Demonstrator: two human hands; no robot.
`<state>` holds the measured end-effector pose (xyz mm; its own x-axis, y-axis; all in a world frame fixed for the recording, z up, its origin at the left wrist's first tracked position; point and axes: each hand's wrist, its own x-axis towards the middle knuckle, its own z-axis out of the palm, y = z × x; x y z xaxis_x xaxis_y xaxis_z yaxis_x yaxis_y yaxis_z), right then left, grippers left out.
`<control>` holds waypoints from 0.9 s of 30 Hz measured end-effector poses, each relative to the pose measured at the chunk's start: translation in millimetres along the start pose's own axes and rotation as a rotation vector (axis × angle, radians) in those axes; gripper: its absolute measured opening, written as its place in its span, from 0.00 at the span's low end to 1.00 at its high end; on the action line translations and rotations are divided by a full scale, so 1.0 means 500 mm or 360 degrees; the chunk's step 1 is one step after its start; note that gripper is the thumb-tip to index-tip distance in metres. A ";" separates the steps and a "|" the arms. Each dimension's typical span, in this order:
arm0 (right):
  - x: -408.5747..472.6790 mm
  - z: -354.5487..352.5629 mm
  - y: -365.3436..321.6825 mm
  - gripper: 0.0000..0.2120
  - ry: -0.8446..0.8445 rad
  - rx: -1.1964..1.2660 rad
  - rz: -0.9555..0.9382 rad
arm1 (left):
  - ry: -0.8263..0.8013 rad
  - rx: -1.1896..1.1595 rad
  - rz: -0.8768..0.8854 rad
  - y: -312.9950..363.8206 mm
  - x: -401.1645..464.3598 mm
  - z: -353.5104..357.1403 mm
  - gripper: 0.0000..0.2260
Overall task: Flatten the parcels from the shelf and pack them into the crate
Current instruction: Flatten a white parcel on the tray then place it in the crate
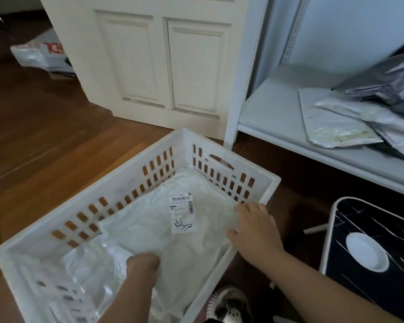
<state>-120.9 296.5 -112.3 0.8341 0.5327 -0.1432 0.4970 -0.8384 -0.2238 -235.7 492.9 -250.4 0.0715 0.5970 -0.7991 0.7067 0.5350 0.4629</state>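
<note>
Both forearms are bare, with no sleeves, watch or rings showing on the left hand (143, 264) or the right hand (254, 231). At the bottom centre of the frame sits a white clog-style shoe (229, 304) with dark ventilation holes.

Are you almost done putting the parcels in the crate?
Not yet. A clear plastic parcel already lies in the white crate. Right now the left hand and right hand are on the white labelled parcel, settling it flat on top. Several more parcels, white ones and a grey one, wait on the shelf.
</note>
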 end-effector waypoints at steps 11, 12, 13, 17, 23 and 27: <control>-0.008 -0.002 0.034 0.26 -0.0162 0.0715 -0.0005 | -0.0399 0.2511 0.1047 0.001 -0.051 0.046 0.34; -0.011 -0.013 0.040 0.25 -0.0160 0.0841 0.0007 | -0.0430 0.2519 0.1042 0.011 -0.065 0.051 0.31; -0.015 -0.024 0.051 0.24 -0.0164 0.0925 0.0015 | -0.0372 0.2451 0.1088 0.022 -0.076 0.058 0.28; -0.030 -0.075 0.111 0.22 -0.0140 0.0933 0.0056 | -0.0134 0.2085 0.1368 0.109 -0.158 0.081 0.24; -0.106 -0.175 0.266 0.23 0.0050 0.0786 0.0358 | -0.0178 0.1523 0.1919 0.235 -0.402 0.164 0.22; -0.182 -0.242 0.413 0.20 0.0288 0.0684 0.0590 | -0.0521 0.1530 0.2250 0.240 -0.590 0.271 0.21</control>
<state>-64.9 60.9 -28.8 0.9798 0.1536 -0.1282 0.0549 -0.8225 -0.5661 -76.5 300.2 -11.3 0.9929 0.0510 -0.1076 0.1012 -0.8376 0.5369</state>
